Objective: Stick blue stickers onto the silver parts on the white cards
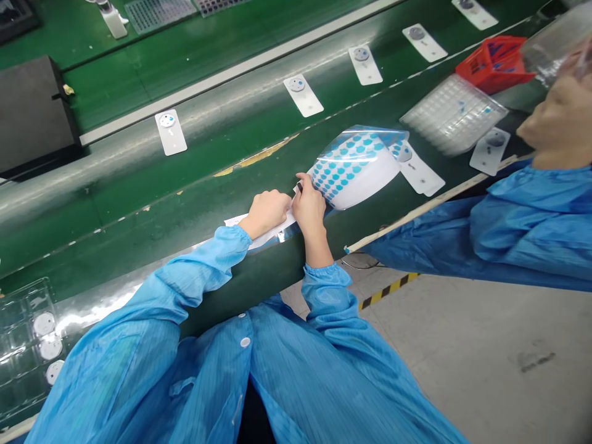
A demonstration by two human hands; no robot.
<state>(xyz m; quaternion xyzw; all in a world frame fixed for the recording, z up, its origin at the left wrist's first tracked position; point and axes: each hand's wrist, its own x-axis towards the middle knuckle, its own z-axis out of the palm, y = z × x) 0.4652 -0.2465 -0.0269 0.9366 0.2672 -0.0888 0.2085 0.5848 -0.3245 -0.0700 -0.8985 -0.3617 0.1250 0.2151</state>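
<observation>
One dotted sheet, bowed; just rightward of right hand, the nearer; long axis slanting away. Near end pinched there. Left hand: curled, grip hidden.

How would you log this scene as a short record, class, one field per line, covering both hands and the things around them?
Left hand: curled over a pale strip, exact grip hidden
Right hand: holds the near end of the blue-dotted sheet
Sheet shape: curved
Surface: green
Farther row: five white cards, each with a round disc
Lower left: clear tray, round white pieces
Right side: red bin, another person's hand
</observation>
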